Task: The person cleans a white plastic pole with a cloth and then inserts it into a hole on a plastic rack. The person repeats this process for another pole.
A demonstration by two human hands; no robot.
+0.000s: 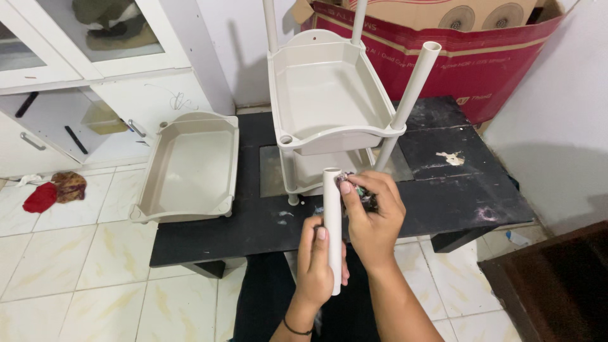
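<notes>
My left hand (318, 261) grips a cream plastic tube (332, 218) upright near its lower half. My right hand (373, 212) holds a dark patterned cloth (365, 197) bunched against the tube's upper end. Just beyond my hands, a cream plastic shelf rack (329, 95) stands on a low black table (456, 190), with an upper tray, a lower tray and several tubes as posts, one of them (411, 95) leaning at the right corner.
A loose cream tray (190, 168) lies on the table's left end, partly over the edge. White cabinets (82, 76) stand at the left, with red and patterned cloths (54, 190) on the tiled floor. A red cardboard box (481, 63) leans behind the table.
</notes>
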